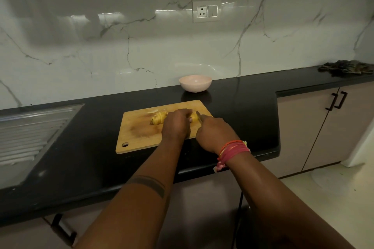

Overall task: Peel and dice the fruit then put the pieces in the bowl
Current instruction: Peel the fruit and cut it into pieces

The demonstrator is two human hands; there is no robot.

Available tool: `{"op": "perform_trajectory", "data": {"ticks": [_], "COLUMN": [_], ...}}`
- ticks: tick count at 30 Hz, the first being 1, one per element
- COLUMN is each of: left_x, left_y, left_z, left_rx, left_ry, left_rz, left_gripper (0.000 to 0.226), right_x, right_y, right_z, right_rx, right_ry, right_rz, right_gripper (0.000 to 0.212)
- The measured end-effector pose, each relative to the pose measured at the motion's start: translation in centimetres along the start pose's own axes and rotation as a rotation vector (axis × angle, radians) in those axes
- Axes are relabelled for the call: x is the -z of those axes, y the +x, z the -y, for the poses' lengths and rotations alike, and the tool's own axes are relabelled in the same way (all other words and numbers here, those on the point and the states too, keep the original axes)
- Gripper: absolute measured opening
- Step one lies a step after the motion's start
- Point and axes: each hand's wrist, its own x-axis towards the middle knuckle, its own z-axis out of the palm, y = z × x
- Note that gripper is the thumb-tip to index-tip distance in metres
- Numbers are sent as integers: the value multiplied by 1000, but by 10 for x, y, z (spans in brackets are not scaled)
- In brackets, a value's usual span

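A wooden cutting board [137,133] lies on the black counter. On it sits a peeled yellow fruit, one part sliced [158,118] left of my left hand, another piece [194,117] between my hands. My left hand [176,124] presses down on the fruit. My right hand [215,133] grips a knife [199,115] whose blade stands against the right piece. A small pale scrap [152,111] lies near the board's far edge. The pink bowl [195,83] stands behind the board, with nothing visible inside.
A steel sink drainboard [30,129] is set into the counter at left. A dark cloth [344,67] lies at the far right of the counter. Cabinet doors with black handles [337,100] are at right. A wall socket [206,11] is above.
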Motion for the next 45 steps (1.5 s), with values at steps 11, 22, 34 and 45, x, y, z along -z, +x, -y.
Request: {"op": "perform_trajectory", "data": {"ticks": [11, 22, 34, 45], "left_x": [2, 1, 5, 7], "left_y": [-1, 1, 0, -1], "left_z": [2, -1, -4, 4], "left_rx": [-63, -31, 59, 9], "left_ry": [-21, 33, -17, -27], "left_rz": [1, -8, 17, 17], "left_gripper": [40, 42, 42, 37], "right_x": [0, -15, -1, 5], "right_y": [34, 29, -10, 21], "right_z": [16, 11, -6, 18], "right_rx": [27, 2, 8, 19], "right_ry": [-2, -51, -71, 37], "right_rz": [22, 88, 118, 40], "right_gripper": [34, 25, 50, 49]}}
